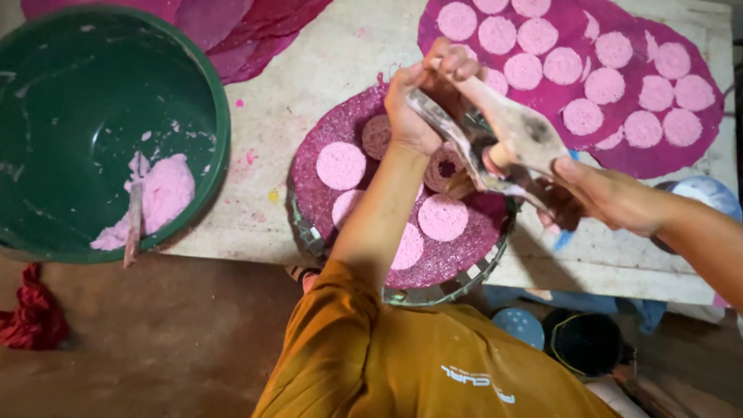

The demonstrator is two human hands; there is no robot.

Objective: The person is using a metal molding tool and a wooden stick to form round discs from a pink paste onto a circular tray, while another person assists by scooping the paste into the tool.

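My left hand [418, 97] is closed around the upper handles of a worn wooden and metal press [515, 128], held tilted above a round tray [445, 290] with a mirrored rim. My right hand [592, 193] grips the lower end of the same press from the right. A magenta sheet [457, 259] covers the tray and carries several pale pink dough discs [340, 165]. One disc under the press looks darker and ring-shaped [443, 166]. My left forearm hides part of the tray's middle.
A large green bowl [193, 77] at the left holds a lump of pink dough [166, 193] and a stick [133, 224]. More magenta sheets with pink discs [619, 77] lie at the back right. A red cloth [31, 317] is on the floor; blue lids [520, 325] and a dark pot [584, 340] sit below the board.
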